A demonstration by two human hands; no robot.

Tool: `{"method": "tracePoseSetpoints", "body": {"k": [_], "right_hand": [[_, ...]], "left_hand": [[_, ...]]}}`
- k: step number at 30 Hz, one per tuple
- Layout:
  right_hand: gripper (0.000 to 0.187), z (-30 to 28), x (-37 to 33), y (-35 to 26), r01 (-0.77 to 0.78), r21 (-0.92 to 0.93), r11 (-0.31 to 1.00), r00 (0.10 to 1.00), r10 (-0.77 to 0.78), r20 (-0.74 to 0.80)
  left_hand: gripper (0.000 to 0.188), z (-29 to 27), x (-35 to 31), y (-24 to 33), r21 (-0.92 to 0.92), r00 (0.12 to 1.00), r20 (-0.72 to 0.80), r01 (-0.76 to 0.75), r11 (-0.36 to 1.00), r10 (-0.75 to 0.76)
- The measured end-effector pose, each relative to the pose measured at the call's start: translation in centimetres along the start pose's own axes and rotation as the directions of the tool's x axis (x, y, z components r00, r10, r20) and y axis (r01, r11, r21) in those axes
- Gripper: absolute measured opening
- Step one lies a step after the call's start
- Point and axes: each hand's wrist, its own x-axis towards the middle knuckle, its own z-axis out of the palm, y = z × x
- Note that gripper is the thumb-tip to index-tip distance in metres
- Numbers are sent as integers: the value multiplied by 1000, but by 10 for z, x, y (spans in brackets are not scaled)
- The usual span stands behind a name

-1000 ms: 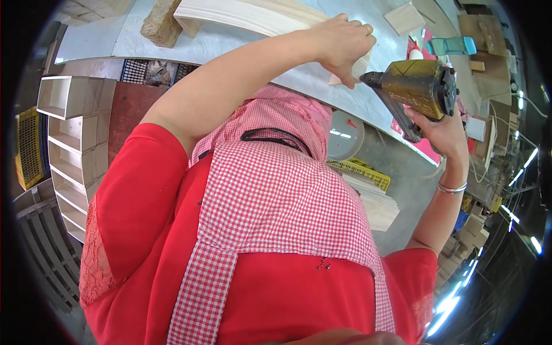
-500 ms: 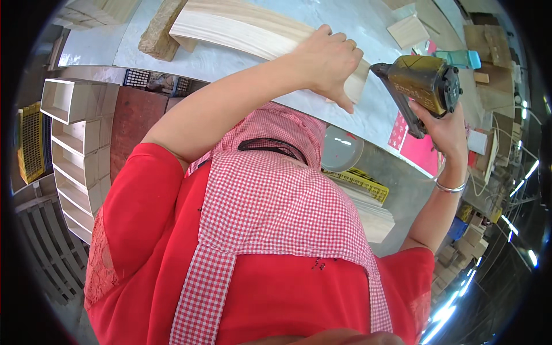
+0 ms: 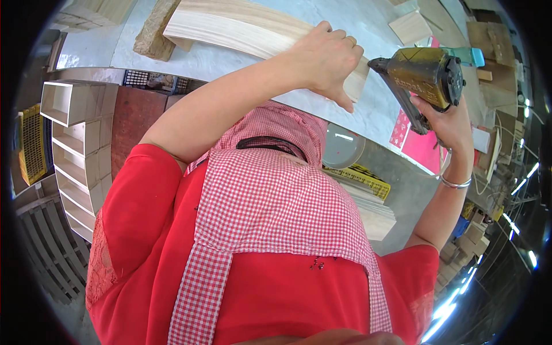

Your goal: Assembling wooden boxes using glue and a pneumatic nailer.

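Observation:
A long pale wooden box frame [image 3: 236, 29] lies across the light blue-grey table [image 3: 201, 60]. My left hand [image 3: 328, 63] grips its right end from above, fingers over the far side and thumb on the near side. In my right hand [image 3: 451, 123] is a nail gun [image 3: 422, 75] with a gold-and-black body, held by its handle. The gun's nose points left and sits at the right end of the wooden piece, close to my left fingers; whether it touches the wood I cannot tell.
A rough wood block [image 3: 154, 34] lies by the frame's left end. Pink sheets [image 3: 422, 150], a small wooden board [image 3: 411, 27] and a teal-capped container [image 3: 468, 56] are on the right. Stacked open wooden boxes [image 3: 83, 138] stand at left; a grey round stool [image 3: 343, 146] is below the table edge.
My right hand and the nail gun have shifted slightly, and the gun has turned a little. The wooden frame and my left hand have moved slightly left and up in view.

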Motion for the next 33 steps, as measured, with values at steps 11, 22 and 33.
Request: {"method": "tracePoseSetpoints", "body": {"k": [11, 22, 33], "right_hand": [[39, -9, -43, 65, -388, 85, 918, 878, 397, -267], [61, 80, -68, 247, -601, -380, 703, 751, 335, -569], [58, 80, 8, 237, -287, -322, 902, 645, -66, -761]], "left_hand": [[63, -42, -22, -62, -16, 993, 29, 111, 994, -110], [10, 10, -56, -25, 45, 936, -303, -173, 984, 179], [46, 60, -62, -33, 3, 993, -113, -18, 1000, 18]]}}
